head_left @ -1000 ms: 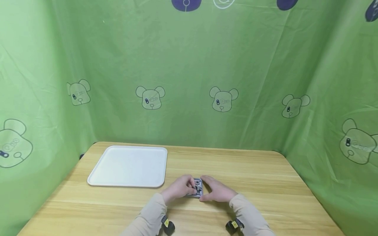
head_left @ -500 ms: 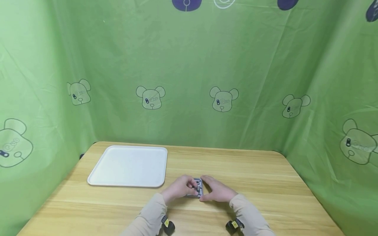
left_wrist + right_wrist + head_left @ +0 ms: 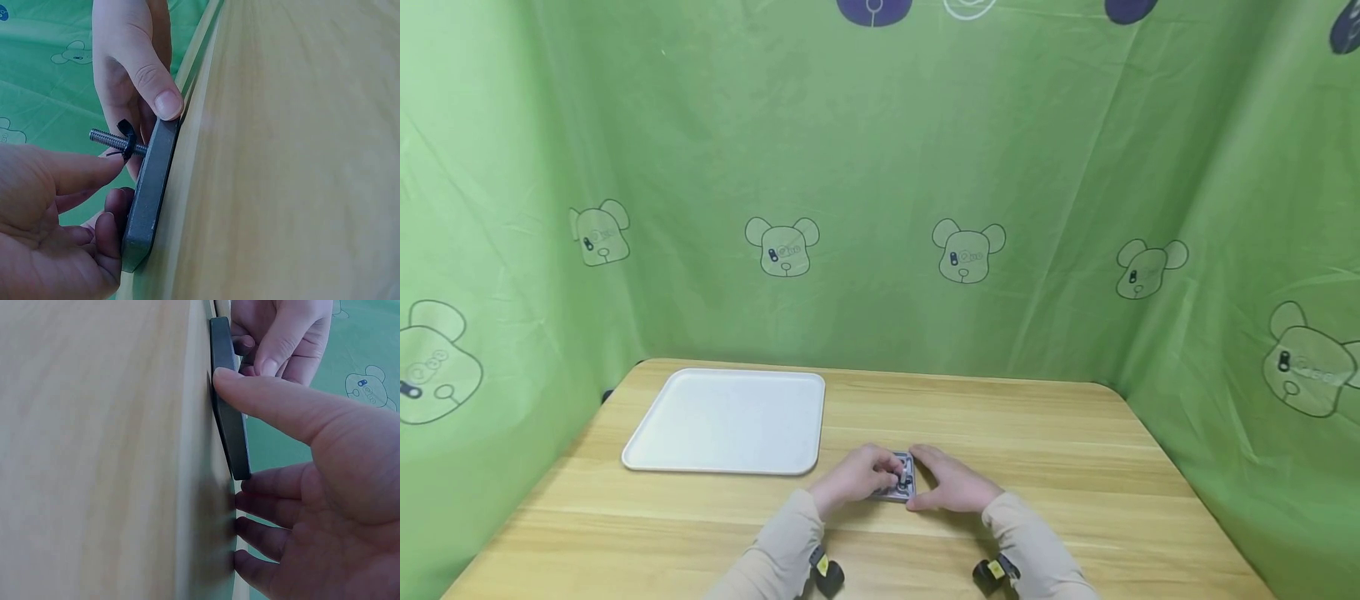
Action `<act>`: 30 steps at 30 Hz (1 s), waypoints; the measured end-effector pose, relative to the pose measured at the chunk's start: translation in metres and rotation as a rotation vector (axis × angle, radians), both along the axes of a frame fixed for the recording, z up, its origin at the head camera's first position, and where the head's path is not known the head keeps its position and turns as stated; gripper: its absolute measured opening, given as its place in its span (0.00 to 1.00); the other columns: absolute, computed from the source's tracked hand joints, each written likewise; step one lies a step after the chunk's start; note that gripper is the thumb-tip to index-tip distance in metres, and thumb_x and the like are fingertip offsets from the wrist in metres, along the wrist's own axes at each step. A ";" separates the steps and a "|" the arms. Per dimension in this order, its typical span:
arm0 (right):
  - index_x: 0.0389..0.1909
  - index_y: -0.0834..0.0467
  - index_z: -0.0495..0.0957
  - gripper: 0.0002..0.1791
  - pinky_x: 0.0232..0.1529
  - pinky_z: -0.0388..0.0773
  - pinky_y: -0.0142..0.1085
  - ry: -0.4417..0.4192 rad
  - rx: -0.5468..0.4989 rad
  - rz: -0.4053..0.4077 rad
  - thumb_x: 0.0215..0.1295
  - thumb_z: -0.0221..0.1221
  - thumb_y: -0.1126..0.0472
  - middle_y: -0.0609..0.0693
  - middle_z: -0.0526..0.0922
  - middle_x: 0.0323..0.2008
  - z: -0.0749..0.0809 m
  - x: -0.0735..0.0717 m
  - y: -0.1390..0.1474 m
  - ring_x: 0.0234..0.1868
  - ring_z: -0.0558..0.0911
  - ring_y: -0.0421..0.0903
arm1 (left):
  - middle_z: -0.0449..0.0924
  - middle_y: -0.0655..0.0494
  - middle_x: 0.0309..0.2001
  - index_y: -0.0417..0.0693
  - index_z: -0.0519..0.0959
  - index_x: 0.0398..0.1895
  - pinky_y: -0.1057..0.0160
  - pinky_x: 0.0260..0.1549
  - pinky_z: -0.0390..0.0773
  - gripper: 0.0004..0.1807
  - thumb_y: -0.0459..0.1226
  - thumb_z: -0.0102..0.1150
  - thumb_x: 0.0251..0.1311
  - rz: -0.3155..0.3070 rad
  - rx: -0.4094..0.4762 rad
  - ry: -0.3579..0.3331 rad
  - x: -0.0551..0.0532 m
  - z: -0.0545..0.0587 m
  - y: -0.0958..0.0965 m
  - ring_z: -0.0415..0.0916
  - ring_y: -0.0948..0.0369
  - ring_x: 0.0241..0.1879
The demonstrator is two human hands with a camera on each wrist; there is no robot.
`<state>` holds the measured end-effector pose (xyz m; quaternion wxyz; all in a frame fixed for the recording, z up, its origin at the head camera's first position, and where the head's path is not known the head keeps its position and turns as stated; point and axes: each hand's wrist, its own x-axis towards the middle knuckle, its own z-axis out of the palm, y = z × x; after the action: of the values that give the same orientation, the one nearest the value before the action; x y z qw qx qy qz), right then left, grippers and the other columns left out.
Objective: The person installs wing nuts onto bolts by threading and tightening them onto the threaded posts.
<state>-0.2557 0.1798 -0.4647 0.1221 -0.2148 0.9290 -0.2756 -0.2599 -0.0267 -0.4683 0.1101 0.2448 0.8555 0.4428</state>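
A dark grey metal plate [image 3: 150,194] lies flat on the wooden table, its upper face showing slots and small fittings in the head view. From it a threaded bolt [image 3: 103,137] stands upright, carrying a black wing nut [image 3: 128,139] partway down the thread. My left hand [image 3: 855,479] is over the plate's left part, its thumb and index finger pinching the wing nut; the other fingers are curled at the plate's edge. My right hand [image 3: 953,485] steadies the plate's right end, thumb [image 3: 228,378] on the near side, fingers spread along the far side.
A white rectangular tray [image 3: 726,423] lies at the table's back left. Green curtains [image 3: 880,183] with bear-head prints enclose the table [image 3: 1037,433] at the back and both sides. Black cameras sit on both wrists.
The left thumb and fingertips have shifted slightly around the bolt, so more of the fittings near it show. The right hand, plate and tray keep their places.
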 end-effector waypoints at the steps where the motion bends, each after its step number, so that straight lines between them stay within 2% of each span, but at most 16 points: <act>1: 0.72 0.67 0.56 0.56 0.70 0.55 0.61 0.003 0.000 0.002 0.48 0.71 0.44 0.67 0.58 0.72 0.000 0.000 0.000 0.72 0.60 0.67 | 0.84 0.52 0.39 0.42 0.83 0.38 0.61 0.46 0.74 0.06 0.31 0.59 0.61 -0.001 -0.005 0.005 0.000 0.000 0.000 0.75 0.63 0.40; 8: 0.72 0.67 0.56 0.56 0.69 0.55 0.62 0.000 -0.003 0.005 0.48 0.71 0.44 0.67 0.58 0.72 0.000 0.000 0.000 0.72 0.60 0.67 | 0.84 0.52 0.40 0.43 0.83 0.39 0.57 0.50 0.73 0.06 0.31 0.58 0.62 -0.003 -0.010 0.024 -0.001 -0.001 0.000 0.75 0.61 0.43; 11: 0.72 0.67 0.56 0.56 0.69 0.55 0.62 -0.001 0.002 0.001 0.48 0.71 0.44 0.67 0.58 0.72 0.001 0.000 -0.001 0.72 0.60 0.67 | 0.82 0.52 0.38 0.42 0.81 0.40 0.61 0.46 0.73 0.06 0.30 0.59 0.61 0.007 0.019 0.009 0.000 -0.001 0.000 0.74 0.62 0.41; 14: 0.72 0.66 0.56 0.55 0.70 0.55 0.62 0.001 0.008 -0.001 0.48 0.71 0.44 0.67 0.58 0.72 0.001 0.001 -0.001 0.72 0.59 0.67 | 0.78 0.53 0.35 0.41 0.78 0.40 0.66 0.39 0.73 0.08 0.28 0.60 0.58 0.029 0.066 -0.037 0.001 0.000 0.000 0.72 0.62 0.37; 18: 0.72 0.66 0.56 0.55 0.69 0.54 0.62 -0.003 0.011 -0.006 0.48 0.71 0.44 0.67 0.58 0.72 0.002 0.002 -0.001 0.72 0.59 0.67 | 0.73 0.55 0.31 0.40 0.73 0.37 0.69 0.31 0.70 0.10 0.28 0.64 0.54 0.069 0.093 -0.092 0.002 0.001 0.001 0.69 0.62 0.33; 24: 0.72 0.65 0.56 0.55 0.70 0.54 0.63 -0.013 0.001 -0.013 0.48 0.71 0.45 0.66 0.58 0.72 0.002 0.002 -0.001 0.72 0.59 0.67 | 0.73 0.56 0.29 0.40 0.74 0.31 0.69 0.31 0.70 0.11 0.28 0.69 0.49 0.056 0.088 -0.070 0.003 0.002 0.001 0.69 0.63 0.31; 30: 0.72 0.65 0.56 0.55 0.70 0.54 0.63 -0.010 0.004 -0.009 0.48 0.71 0.45 0.66 0.58 0.72 0.002 0.001 -0.001 0.72 0.59 0.66 | 0.75 0.58 0.30 0.43 0.78 0.31 0.69 0.34 0.69 0.11 0.31 0.71 0.47 0.051 0.062 -0.058 0.001 0.001 0.001 0.69 0.65 0.32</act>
<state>-0.2545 0.1787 -0.4629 0.1261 -0.2088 0.9299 -0.2753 -0.2586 -0.0260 -0.4670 0.1160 0.2133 0.8437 0.4787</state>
